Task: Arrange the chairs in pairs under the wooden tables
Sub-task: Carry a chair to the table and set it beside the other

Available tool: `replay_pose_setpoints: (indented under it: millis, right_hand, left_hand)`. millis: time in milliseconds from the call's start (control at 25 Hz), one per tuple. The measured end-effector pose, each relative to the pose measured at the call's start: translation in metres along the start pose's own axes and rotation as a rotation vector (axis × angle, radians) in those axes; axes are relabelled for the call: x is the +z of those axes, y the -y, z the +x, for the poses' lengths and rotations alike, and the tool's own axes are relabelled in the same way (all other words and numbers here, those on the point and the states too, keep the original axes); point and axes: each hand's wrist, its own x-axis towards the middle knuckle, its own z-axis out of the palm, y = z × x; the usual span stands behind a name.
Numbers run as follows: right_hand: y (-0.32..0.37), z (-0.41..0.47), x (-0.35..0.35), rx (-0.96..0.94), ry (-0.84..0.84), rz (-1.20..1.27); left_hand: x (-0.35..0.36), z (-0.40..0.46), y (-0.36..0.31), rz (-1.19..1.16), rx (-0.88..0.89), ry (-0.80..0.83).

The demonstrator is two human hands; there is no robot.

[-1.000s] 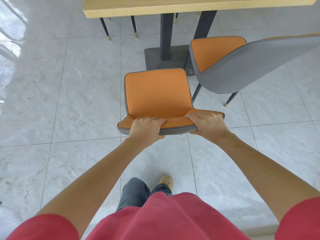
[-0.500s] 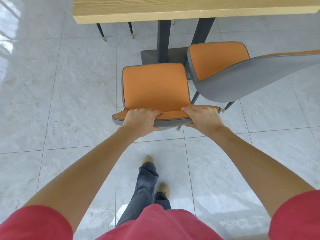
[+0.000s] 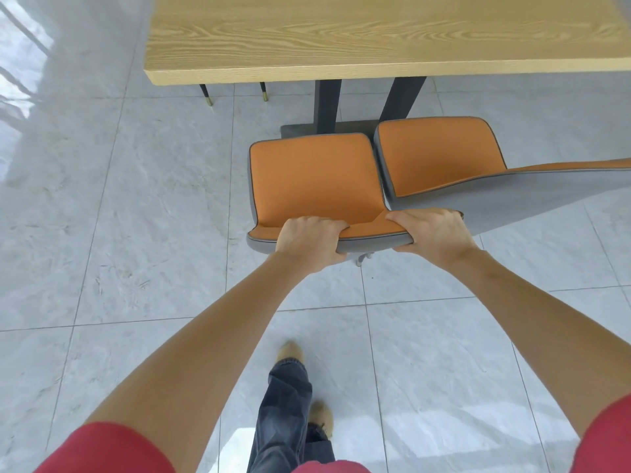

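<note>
Bare floor (image 3: 119,216) lies open left of the held chair (image 3: 314,179), while the second chair (image 3: 440,155) crowds its right and table legs (image 3: 327,104) block beyond.

Glossy grey marble-look floor tiles (image 3: 136,206) reflect bright light at left.

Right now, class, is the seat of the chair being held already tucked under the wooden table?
No. The held chair sits wholly in front of the wooden table, its seat uncovered, both hands gripping its backrest.
</note>
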Motion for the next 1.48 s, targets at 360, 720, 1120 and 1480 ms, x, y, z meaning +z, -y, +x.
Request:
replay_pose_setpoints:
  millis: [360, 720, 1120, 1480]
  right_hand:
    - [-0.02, 0.048, 0.021, -0.067, -0.095, 0.005]
    - [-0.021, 0.045, 0.021, -0.086, -0.101, 0.025]
    - [-0.014, 0.048, -0.012, 0.024, 0.364, -0.079]
    - [-0.024, 0.047, -0.018, -0.095, 0.424, -0.007]
  left_hand:
    - [-0.018, 0.04, 0.034, 0.018, -0.027, -0.014]
    - [-0.015, 0.037, 0.032, 0.012, -0.028, -0.034]
    - [-0.021, 0.035, 0.026, -0.043, 0.017, 0.056]
    - [-0.027, 0.03, 0.016, -0.092, -0.095, 0.155]
